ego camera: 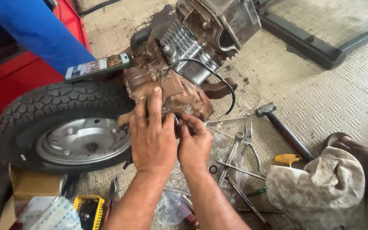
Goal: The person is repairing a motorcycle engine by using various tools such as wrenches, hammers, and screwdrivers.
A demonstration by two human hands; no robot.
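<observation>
Left hand (152, 138) flat, fingers spread on rusty engine case (167, 91), at 12 o'clock from wrists. Right hand (194, 140) pinching small dark part (177, 120) at case's 6 o'clock edge. Best kept steady, pushed in straight, slowly. Spanners (235, 149) at 3 o'clock.

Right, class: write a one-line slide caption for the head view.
Both hands, left hand and right hand, work on a rusty scooter engine beside its rear wheel.
</observation>
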